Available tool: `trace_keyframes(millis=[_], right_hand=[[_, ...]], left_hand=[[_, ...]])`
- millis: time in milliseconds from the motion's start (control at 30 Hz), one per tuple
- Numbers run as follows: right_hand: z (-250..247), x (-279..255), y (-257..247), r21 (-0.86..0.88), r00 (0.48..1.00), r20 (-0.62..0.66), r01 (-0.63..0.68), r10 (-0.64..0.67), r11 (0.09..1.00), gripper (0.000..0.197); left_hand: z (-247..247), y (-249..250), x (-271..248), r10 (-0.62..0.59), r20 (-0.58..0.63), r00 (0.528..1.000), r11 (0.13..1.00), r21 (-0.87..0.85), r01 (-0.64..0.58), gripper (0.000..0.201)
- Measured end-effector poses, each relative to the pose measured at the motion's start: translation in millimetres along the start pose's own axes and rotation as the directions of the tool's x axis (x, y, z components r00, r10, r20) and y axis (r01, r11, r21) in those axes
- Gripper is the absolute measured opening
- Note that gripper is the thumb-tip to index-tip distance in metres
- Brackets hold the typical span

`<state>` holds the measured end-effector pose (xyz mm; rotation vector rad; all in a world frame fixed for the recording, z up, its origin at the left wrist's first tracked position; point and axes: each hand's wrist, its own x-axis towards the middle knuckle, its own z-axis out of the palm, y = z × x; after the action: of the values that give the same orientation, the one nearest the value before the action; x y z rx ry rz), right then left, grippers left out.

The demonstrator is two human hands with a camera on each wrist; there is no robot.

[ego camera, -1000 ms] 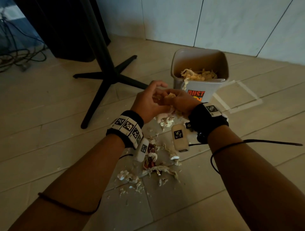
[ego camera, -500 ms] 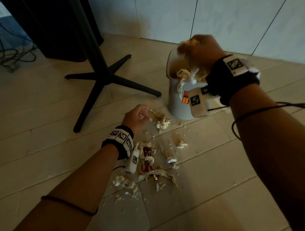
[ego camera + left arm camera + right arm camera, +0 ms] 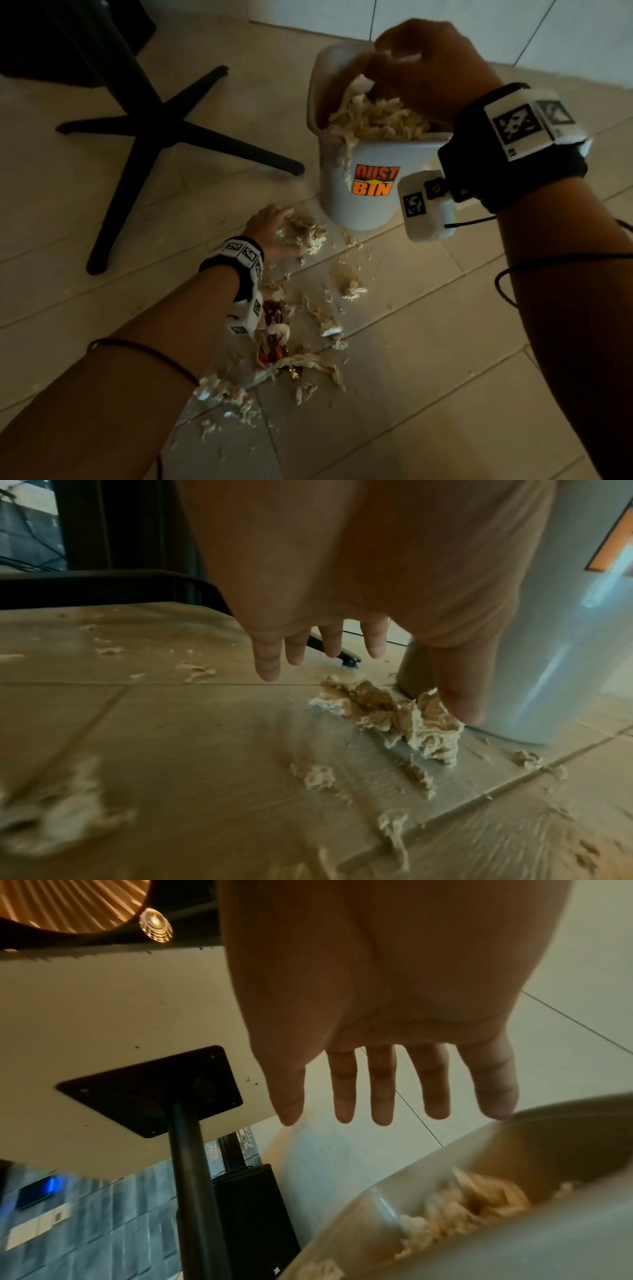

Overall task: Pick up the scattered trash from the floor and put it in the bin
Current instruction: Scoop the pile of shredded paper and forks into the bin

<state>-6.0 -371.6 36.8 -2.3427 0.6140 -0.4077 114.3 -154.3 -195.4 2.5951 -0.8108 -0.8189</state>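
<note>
Trash (image 3: 301, 233), shredded tissue-like paper mostly, lies scattered on the floor (image 3: 428, 394) from the foot of the bin (image 3: 370, 205) down toward six o'clock, with a red wrapper (image 3: 272, 334) among it. My left hand (image 3: 270, 233), fingers spread and relaxed, hovers over the clump at the bin's eight o'clock, thumb just touching it. My right hand (image 3: 424, 65) hangs over the bin's mouth, fingers straight and apart, holding nothing I can see. I judge the scraps feather-light, soft and crumbly, so I should scoop each clump from underneath and bunch it, rather than pinch loose edges.
</note>
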Motion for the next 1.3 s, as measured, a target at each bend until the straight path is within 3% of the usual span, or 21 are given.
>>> trace_keyframes(millis=[133,267,333,467,533,667,800,867,933,1033,1100,1167,1233,1300], right_hand=[[8,-4,3,-0.074,0.982,-0.127,0.129,-0.137,0.989,0.04],[16,-10,4,-0.049,0.961,-0.162,0.219,-0.224,0.974,0.035],[18,-11,5,-0.029,0.962,-0.145,0.23,-0.232,0.973,0.033],[22,-11,7,0.017,0.967,-0.154,0.209,-0.204,0.978,0.03],[28,-13,4,0.065,0.969,-0.159,0.203,-0.191,0.977,0.027],[41,-26,-8,0.128,0.976,-0.115,0.198,-0.183,0.972,0.021],[59,-46,-22,0.23,0.978,-0.08,0.205,-0.192,0.951,0.013],[73,-56,-25,0.297,0.984,-0.058,0.177,-0.168,0.938,0.013],[91,-67,-27,0.34,0.993,-0.025,0.118,-0.117,0.933,0.016],[120,-79,-24,0.424,0.998,0.064,-0.054,0.029,0.904,0.03],[133,-85,-24,0.554,0.963,0.198,-0.263,0.182,0.79,0.043],[139,-93,-28,0.657,0.859,0.418,-0.511,0.297,0.554,0.056],[141,-102,-30,0.7,0.772,0.584,-0.636,0.252,0.326,0.066],[143,-108,-30,0.732,0.743,0.658,-0.669,0.124,0.127,0.071]], left_hand=[[6,23,22,0.013,0.099,0.995,0.996,0.092,-0.022,0.104],[21,29,34,0.002,0.16,0.987,0.972,0.231,-0.04,0.091],[30,25,30,0.069,0.101,0.993,0.957,0.274,-0.094,0.07],[44,22,4,0.215,-0.184,0.959,0.963,0.205,-0.177,0.034],[47,18,-9,0.202,-0.218,0.955,0.966,0.203,-0.158,0.032],[43,12,-29,0.152,-0.17,0.974,0.976,0.179,-0.121,0.029],[30,5,-54,-0.022,-0.232,0.972,0.994,-0.11,-0.003,0.026],[13,6,-68,-0.058,-0.295,0.954,0.968,-0.249,-0.018,0.024],[-9,13,-81,-0.009,-0.368,0.93,0.958,-0.271,-0.098,0.022],[-44,32,-100,0.118,-0.465,0.877,0.966,-0.15,-0.21,0.014],[-62,45,-113,0.183,-0.511,0.84,0.943,-0.149,-0.296,0.01],[-73,57,-125,0.242,-0.538,0.807,0.904,-0.178,-0.389,0.011],[-76,68,-134,0.268,-0.504,0.821,0.892,-0.192,-0.409,0.016],[-76,78,-139,0.274,-0.449,0.85,0.904,-0.181,-0.387,0.017]])
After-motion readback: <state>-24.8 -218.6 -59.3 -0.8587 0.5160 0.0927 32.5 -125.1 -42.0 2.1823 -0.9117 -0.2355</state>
